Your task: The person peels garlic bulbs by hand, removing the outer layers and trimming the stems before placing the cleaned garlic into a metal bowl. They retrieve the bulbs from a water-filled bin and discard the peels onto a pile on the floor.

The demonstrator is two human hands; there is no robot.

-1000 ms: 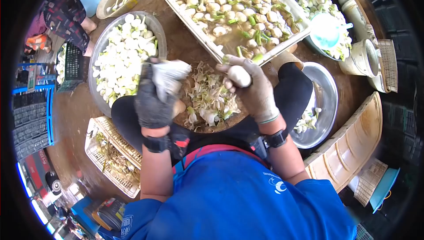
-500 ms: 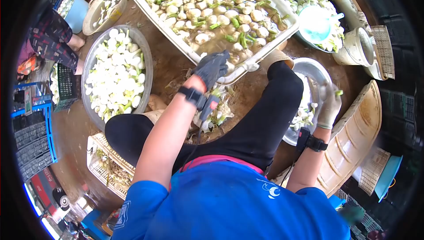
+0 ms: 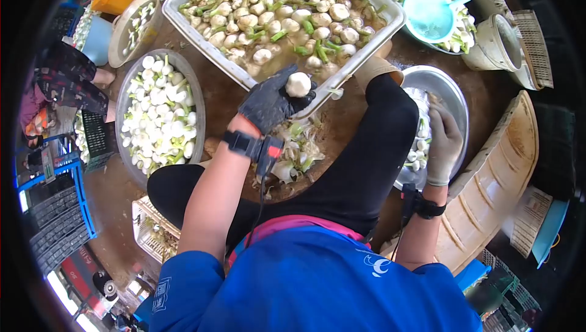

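**Round bulb in our black-gloved left hand**

We have a pale bulb [image 3: 298, 85], rounded and matte, beside the near corner of the white tub [image 3: 204, 45], a rectangular container of rigid plastic. Inside, brownish, murky water [image 3: 278, 66] surrounds soiled bulbs [image 3: 268, 21], many with stubby green stems. Below that corner we see a loose heap of papery peelings [image 3: 296, 158], crumpled and thin. The round metal basin [image 3: 455, 88] shines smoothly and carries glossy white bulbs [image 3: 418, 155] toward its left edge; the grey plastic tub [image 3: 199, 100], with its curved rim, is full of similar ones.

Our left hand [image 3: 271, 103], in dark, wrinkled glove material, curls around the pale bulb, its fingers beneath and beside it. Our right hand [image 3: 444, 149], in a light glove, reaches over the basin's right edge with fingers bent inward; we cannot tell whether it grips anything.
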